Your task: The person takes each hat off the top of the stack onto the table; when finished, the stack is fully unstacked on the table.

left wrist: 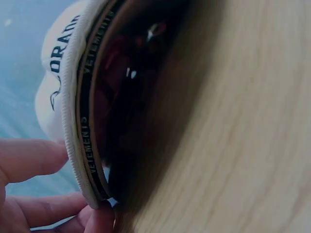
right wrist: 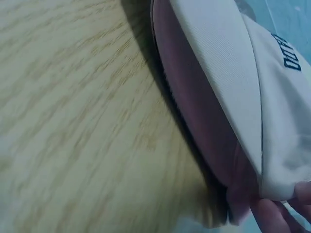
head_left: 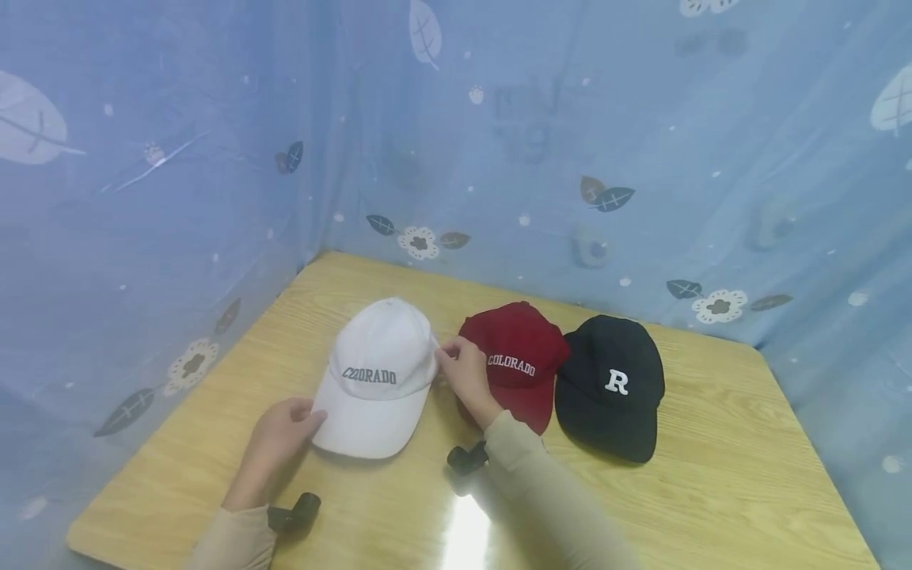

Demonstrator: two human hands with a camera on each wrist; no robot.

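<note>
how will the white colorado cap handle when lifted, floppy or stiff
The white Colorado cap is probably light, looking like thin fabric. Its brim should stay fairly stiff, judging by its smooth curve; the crown may flop, as a fold distorts its lettering.

Red cap [head_left: 527,336] touching black cap [head_left: 602,416], wooden table [head_left: 734,451], blue curtain [head_left: 663,127] printed with leaves and flowers

Left hand [head_left: 280,435] pinching, right hand [head_left: 468,377] pinching farther forward, both sleeved forearms [head_left: 559,499] outstretched
</note>
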